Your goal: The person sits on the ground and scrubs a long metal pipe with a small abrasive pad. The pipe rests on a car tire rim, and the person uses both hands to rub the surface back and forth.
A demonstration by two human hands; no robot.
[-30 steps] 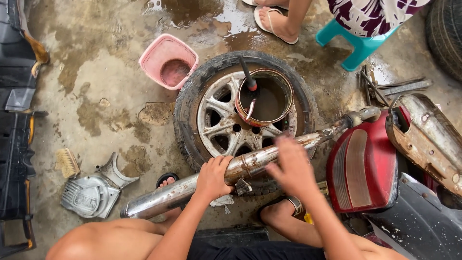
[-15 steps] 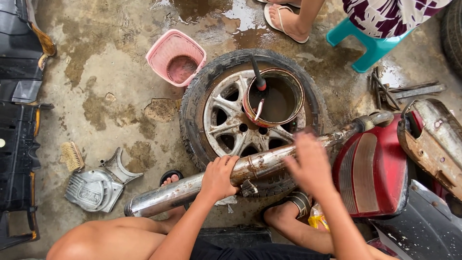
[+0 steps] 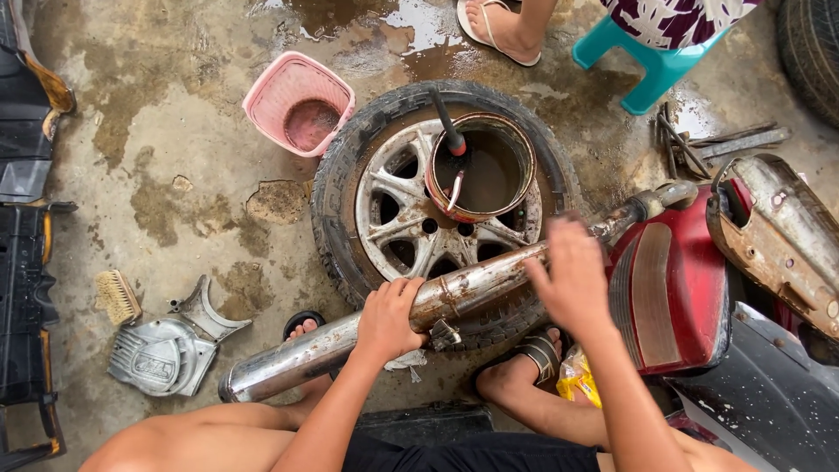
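Below, left hand (image 3: 389, 319) grips rusty exhaust pipe (image 3: 454, 293), yellow packet (image 3: 578, 378) underneath.

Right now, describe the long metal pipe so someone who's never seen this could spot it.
Find the tyre with the silver spoked wheel lying flat on the wet concrete. Across its near edge lies a long rusty chrome exhaust pipe, gripped by the left hand, the right hand over it. Nothing else there is long, round and shiny.

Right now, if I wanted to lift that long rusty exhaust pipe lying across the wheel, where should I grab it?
Probably the wide chrome end, from above: it lies low, bare and thick enough to wrap. The left hand already grips the exhaust pipe mid-length, across the wheel.
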